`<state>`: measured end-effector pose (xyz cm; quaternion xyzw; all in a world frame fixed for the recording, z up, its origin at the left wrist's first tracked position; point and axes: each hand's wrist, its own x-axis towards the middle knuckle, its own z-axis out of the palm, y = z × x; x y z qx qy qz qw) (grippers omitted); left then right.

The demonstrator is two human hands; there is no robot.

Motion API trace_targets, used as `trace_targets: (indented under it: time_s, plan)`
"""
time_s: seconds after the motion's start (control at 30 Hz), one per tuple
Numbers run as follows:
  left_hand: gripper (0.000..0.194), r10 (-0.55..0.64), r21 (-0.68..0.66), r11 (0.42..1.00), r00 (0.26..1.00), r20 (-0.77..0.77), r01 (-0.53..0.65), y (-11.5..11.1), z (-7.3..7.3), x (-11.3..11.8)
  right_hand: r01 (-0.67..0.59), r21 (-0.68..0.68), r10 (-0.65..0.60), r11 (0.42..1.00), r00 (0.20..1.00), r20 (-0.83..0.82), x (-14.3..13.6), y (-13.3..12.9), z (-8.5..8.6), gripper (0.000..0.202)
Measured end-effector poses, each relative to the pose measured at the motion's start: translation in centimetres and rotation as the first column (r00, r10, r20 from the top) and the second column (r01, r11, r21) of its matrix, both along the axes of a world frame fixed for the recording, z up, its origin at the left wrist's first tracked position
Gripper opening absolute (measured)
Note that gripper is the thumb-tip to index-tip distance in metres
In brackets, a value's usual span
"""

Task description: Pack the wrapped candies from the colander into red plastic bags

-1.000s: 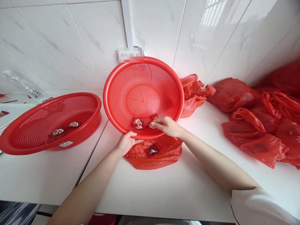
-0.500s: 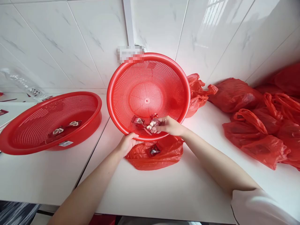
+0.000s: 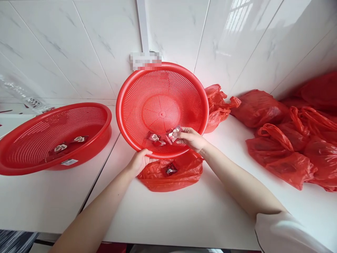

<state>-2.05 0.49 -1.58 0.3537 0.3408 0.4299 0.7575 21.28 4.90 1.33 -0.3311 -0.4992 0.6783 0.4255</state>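
Observation:
A red plastic colander [image 3: 184, 79] is tilted toward me, its near rim over a red plastic bag [image 3: 171, 184]. My left hand [image 3: 138, 161] grips that rim at the lower left, thumb on top. Inside the colander, my right hand [image 3: 191, 138] pinches a small dark-red wrapped packet [image 3: 172, 134] with pale print. Beside it, other wrapped packets [image 3: 154, 137] lie at the colander's lower side. One more dark packet [image 3: 171, 169] lies on the red bag just below the rim.
To the left stands a second red colander [image 3: 104, 137] holding a few similar packets [image 3: 61, 147]. Several filled red bags [image 3: 284, 154] sit at the right, and another red bag [image 3: 217, 109] is behind the tilted colander. A clear bottle [image 3: 21, 93] lies near the tiled wall.
The right hand has lifted its packet slightly and turned it, so more of the print shows. The colander tips back slightly less toward the wall. The left hand keeps its hold on the rim.

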Motion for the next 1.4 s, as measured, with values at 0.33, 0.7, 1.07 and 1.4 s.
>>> trace_targets:
  time_s: [0.33,0.7,1.07,1.4]
  plan:
    - [0.039,0.022,-0.069,0.997,0.999,-0.025,-0.024,-0.1,0.5,0.0,0.042,0.034,-0.042,0.999,0.999,0.015,0.1,0.3,-0.4,0.022]
    - [0.031,0.0,-0.036,0.999,1.0,0.007,0.0,0.1,0.0,-0.2,0.1,0.021,-0.096,0.995,0.988,-0.124,-0.6,-0.3,0.2,0.027]
    - [0.034,-0.015,-0.032,0.999,0.999,0.028,0.016,0.0,0.0,-0.2,0.119,-0.077,-0.126,0.99,0.988,-0.091,-0.8,0.2,-0.5,0.027]
    - [0.037,-0.031,-0.081,0.996,0.999,0.015,0.032,-0.1,0.2,-0.1,-0.136,0.292,0.115,0.947,0.99,0.088,-1.5,-1.7,0.7,0.021]
